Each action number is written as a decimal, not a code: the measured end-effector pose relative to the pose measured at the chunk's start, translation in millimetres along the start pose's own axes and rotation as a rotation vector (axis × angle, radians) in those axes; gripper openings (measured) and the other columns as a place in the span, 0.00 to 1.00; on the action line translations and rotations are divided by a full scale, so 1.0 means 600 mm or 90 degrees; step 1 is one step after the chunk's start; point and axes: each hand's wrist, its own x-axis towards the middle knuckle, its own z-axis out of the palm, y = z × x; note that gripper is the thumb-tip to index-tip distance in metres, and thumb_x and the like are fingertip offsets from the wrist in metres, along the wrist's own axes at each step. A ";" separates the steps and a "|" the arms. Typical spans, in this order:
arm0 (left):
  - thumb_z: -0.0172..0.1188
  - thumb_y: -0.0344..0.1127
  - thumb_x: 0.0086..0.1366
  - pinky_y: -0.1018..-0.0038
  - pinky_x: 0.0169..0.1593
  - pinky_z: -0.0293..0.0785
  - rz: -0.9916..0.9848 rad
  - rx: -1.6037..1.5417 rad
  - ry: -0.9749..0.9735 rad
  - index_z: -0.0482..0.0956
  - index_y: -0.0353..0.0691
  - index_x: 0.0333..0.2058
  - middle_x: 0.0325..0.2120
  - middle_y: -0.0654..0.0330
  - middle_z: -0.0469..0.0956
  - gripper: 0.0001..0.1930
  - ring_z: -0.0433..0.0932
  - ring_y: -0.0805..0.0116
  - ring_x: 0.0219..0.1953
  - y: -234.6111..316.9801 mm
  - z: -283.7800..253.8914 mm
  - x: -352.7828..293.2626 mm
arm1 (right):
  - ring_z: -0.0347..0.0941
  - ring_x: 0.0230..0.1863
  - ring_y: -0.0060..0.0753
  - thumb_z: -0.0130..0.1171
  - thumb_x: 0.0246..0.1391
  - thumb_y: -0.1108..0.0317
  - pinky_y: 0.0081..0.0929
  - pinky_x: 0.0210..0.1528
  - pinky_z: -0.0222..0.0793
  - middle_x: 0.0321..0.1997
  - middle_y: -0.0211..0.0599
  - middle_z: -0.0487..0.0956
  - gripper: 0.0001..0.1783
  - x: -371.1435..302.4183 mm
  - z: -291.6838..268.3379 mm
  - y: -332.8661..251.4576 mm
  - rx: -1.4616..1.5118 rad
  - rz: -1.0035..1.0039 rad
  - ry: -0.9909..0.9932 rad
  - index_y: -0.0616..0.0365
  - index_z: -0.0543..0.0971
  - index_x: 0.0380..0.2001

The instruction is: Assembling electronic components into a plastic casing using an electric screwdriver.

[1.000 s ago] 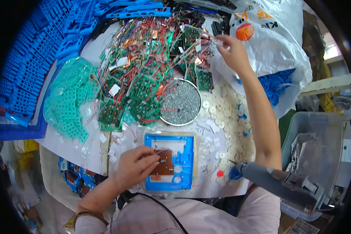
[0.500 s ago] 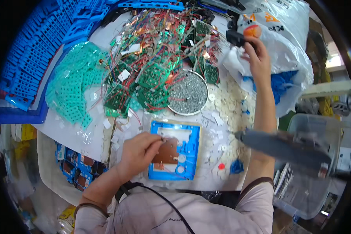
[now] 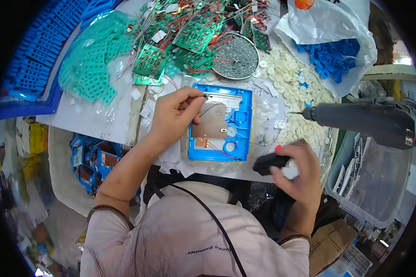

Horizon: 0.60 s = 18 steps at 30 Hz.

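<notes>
A blue plastic casing (image 3: pixel 246 134) lies on the table before me, with a brown circuit board (image 3: pixel 207 125) and thin wires inside it. At the casing's upper left corner, my left hand (image 3: pixel 174 114) has thumb and forefinger pinched together; a small dark bit and wires show at the fingertips, too small to name. My right hand (image 3: pixel 301 171) is to the right of the casing's lower corner. Its fingers are closed round a black blocky object (image 3: pixel 270 163) with a pale round part, blurred by motion.
A grey power screwdriver (image 3: pixel 363 122) hangs at the right, its bit pointing left. Beyond the casing are a round tin of small metal parts (image 3: pixel 235 57), wired green boards (image 3: pixel 194 37), white discs (image 3: pixel 291 78) and a bag of blue pieces (image 3: pixel 333 57). Blue assemblies fill a bin (image 3: pixel 62 180).
My right hand has come from the bag at far right down beside the casing, carrying the black object. My left hand stays at the casing's upper left. The view has shifted.
</notes>
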 end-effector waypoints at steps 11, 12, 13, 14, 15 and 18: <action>0.55 0.34 0.74 0.82 0.20 0.66 -0.113 -0.091 0.076 0.75 0.35 0.45 0.20 0.63 0.77 0.09 0.75 0.80 0.17 0.013 0.000 -0.011 | 0.73 0.48 0.47 0.68 0.41 0.74 0.39 0.47 0.73 0.45 0.40 0.78 0.27 0.195 0.131 -0.030 -0.097 -0.198 -0.132 0.58 0.74 0.48; 0.55 0.34 0.74 0.82 0.20 0.66 -0.132 -0.096 0.075 0.75 0.35 0.45 0.20 0.63 0.77 0.09 0.75 0.80 0.17 0.014 0.001 -0.010 | 0.73 0.50 0.48 0.69 0.41 0.74 0.41 0.49 0.72 0.46 0.40 0.78 0.26 0.192 0.133 -0.019 -0.054 -0.211 -0.090 0.59 0.74 0.47; 0.54 0.34 0.74 0.83 0.19 0.65 -0.131 -0.093 0.070 0.75 0.35 0.46 0.21 0.63 0.77 0.09 0.75 0.80 0.17 0.011 -0.001 -0.009 | 0.72 0.51 0.50 0.70 0.40 0.73 0.42 0.51 0.72 0.48 0.41 0.78 0.27 0.183 0.129 -0.012 -0.055 -0.184 -0.069 0.59 0.75 0.47; 0.54 0.35 0.74 0.84 0.19 0.65 -0.132 -0.090 0.065 0.74 0.35 0.47 0.21 0.63 0.77 0.10 0.74 0.80 0.16 0.008 -0.002 -0.010 | 0.71 0.52 0.52 0.71 0.39 0.73 0.43 0.53 0.71 0.50 0.42 0.77 0.28 0.164 0.121 -0.007 -0.057 -0.157 -0.048 0.59 0.75 0.47; 0.54 0.35 0.75 0.85 0.18 0.64 -0.132 -0.087 0.060 0.74 0.35 0.48 0.21 0.63 0.77 0.10 0.74 0.80 0.16 0.004 -0.003 -0.010 | 0.71 0.54 0.53 0.72 0.37 0.73 0.44 0.56 0.70 0.52 0.43 0.77 0.29 0.149 0.115 -0.001 -0.059 -0.129 -0.028 0.58 0.75 0.47; 0.55 0.35 0.74 0.83 0.20 0.65 -0.134 -0.092 0.031 0.75 0.36 0.46 0.21 0.63 0.77 0.09 0.74 0.80 0.17 0.008 -0.009 -0.007 | 0.70 0.55 0.54 0.74 0.35 0.72 0.44 0.57 0.69 0.54 0.45 0.76 0.31 0.108 0.127 0.031 -0.049 -0.065 -0.017 0.57 0.76 0.48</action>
